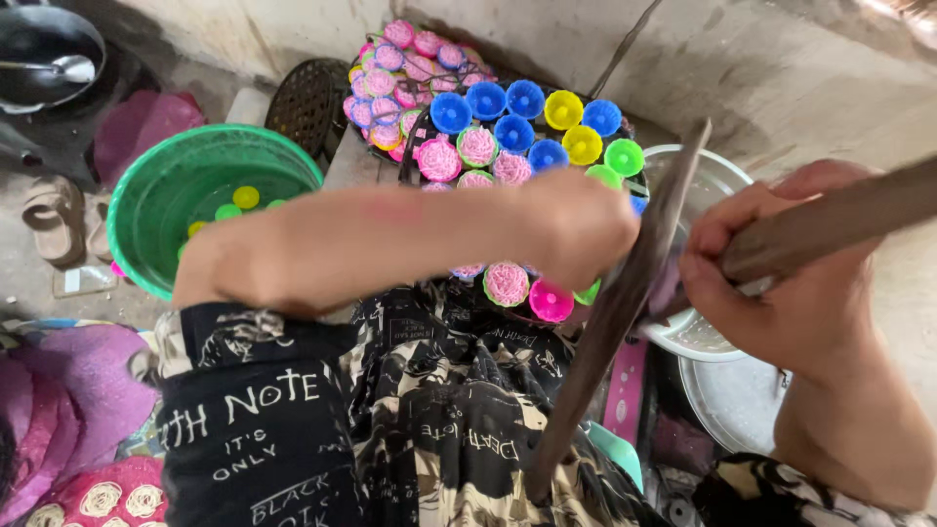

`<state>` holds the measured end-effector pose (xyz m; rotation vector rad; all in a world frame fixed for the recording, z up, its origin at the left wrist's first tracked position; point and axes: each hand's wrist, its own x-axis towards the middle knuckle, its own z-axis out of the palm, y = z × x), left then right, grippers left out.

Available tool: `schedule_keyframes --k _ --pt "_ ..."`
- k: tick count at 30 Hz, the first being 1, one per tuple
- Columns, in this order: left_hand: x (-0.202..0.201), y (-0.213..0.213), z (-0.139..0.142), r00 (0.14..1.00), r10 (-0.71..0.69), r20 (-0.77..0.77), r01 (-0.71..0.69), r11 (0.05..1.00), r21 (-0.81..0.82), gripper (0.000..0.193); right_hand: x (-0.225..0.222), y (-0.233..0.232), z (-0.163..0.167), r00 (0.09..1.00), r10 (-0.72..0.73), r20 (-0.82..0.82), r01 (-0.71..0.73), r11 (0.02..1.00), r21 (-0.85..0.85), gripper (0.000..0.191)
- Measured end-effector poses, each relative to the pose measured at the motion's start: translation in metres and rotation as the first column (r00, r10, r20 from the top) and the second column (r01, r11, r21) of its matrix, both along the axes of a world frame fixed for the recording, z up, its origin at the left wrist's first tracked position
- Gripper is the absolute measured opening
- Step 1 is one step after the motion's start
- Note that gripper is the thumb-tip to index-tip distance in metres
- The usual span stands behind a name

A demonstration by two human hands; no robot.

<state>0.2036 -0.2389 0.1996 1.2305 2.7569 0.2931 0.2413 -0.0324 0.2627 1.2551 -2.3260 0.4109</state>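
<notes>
Your right hand (771, 293) is closed around a brown wooden handle (839, 220) that runs off toward the upper right edge of the head view, with the fingers curled over it and the thumb on top. Your left hand (576, 226) reaches across your body with the forearm level; it looks closed in a loose fist, but you cannot tell what it holds, since the palm faces away. Between the two hands a long dark stick (615, 312) slants from the upper right down toward your lap, blurred along its length, and it crosses in front of a white metal bowl (722, 181) just beside your right hand. A second pale dish (732, 400) lies below that bowl. Behind your left hand sits a dark tray (415, 146) packed with small round cups (508, 132), blue, yellow, green and pink, many of them filled with pink frilled sweets (507, 283). A further heap of pink-filled cups (410, 59) lies beyond the tray near the wall. To your left stands a green plastic basin (166, 185) with a few yellow and green cups lying in its bottom. A dark pan with a spoon (49, 54) sits in the far upper left corner, and sandals (54, 220) lie on the floor beside the basin.
</notes>
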Motion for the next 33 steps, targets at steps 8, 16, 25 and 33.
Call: schedule_keyframes --k 8,16,25,33 --pt "0.024 -0.118 -0.019 0.939 0.329 -0.102 -0.275 0.896 0.349 0.019 0.010 0.045 -0.029 0.963 -0.014 0.268 0.175 0.789 -0.588 0.040" --pt "-0.027 -0.092 -0.047 0.883 -0.292 0.367 -0.300 0.249 0.921 0.045 0.002 0.057 -0.064 0.759 0.091 0.645 0.492 0.569 -0.659 0.054" --pt "-0.028 -0.044 -0.052 0.901 -0.398 0.172 -0.168 0.045 0.985 0.047 -0.025 0.048 -0.078 0.773 0.265 0.577 0.321 0.620 -0.715 0.057" --pt "-0.043 -0.101 -0.070 0.955 -0.227 0.189 -0.134 0.237 0.962 0.044 -0.020 0.086 -0.093 0.973 -0.211 0.090 0.157 0.328 -0.932 0.021"
